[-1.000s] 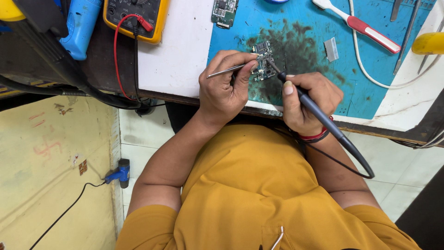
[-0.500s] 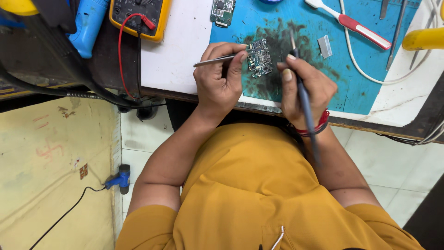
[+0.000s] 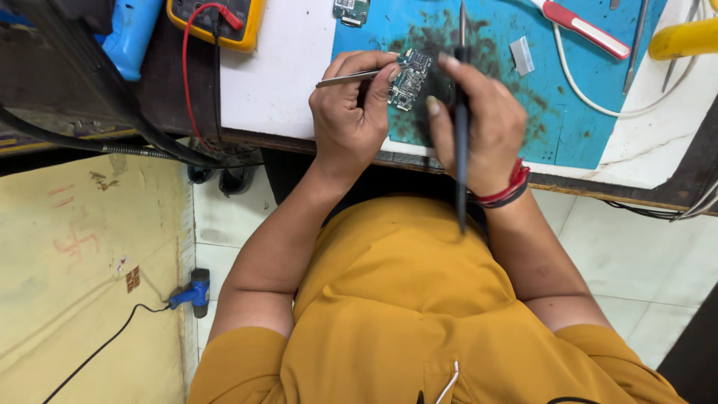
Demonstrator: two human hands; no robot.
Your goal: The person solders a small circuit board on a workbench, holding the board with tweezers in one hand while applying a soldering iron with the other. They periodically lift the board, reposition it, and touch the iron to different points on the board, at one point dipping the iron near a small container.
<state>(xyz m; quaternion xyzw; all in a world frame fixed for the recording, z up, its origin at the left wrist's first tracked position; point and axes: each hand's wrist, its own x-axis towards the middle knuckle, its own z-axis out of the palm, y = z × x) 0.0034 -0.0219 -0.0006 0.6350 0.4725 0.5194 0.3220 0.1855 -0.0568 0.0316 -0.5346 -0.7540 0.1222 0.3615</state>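
A small green circuit board (image 3: 410,78) lies on a stained blue work mat (image 3: 583,97) at the table's near edge. My left hand (image 3: 351,112) pinches thin metal tweezers (image 3: 348,76), whose tips touch the board's left side. My right hand (image 3: 479,127), with a red band at the wrist, grips a dark soldering iron (image 3: 461,135). The iron stands nearly straight in the frame, its thin tip pointing away past the board. The right fingers rest beside the board's right edge and hide part of it.
A yellow multimeter (image 3: 217,19) with a red lead and a blue tool (image 3: 131,37) sit at the far left. On the mat are a second small board (image 3: 350,9), a red-handled tool (image 3: 587,30), a metal piece (image 3: 522,54) and a white cable. A yellow object (image 3: 684,37) is at the right.
The soldering iron has swung from a slant to nearly straight, and its tip has left the board and moved farther away. Both hands stay at the board, tweezers still held.
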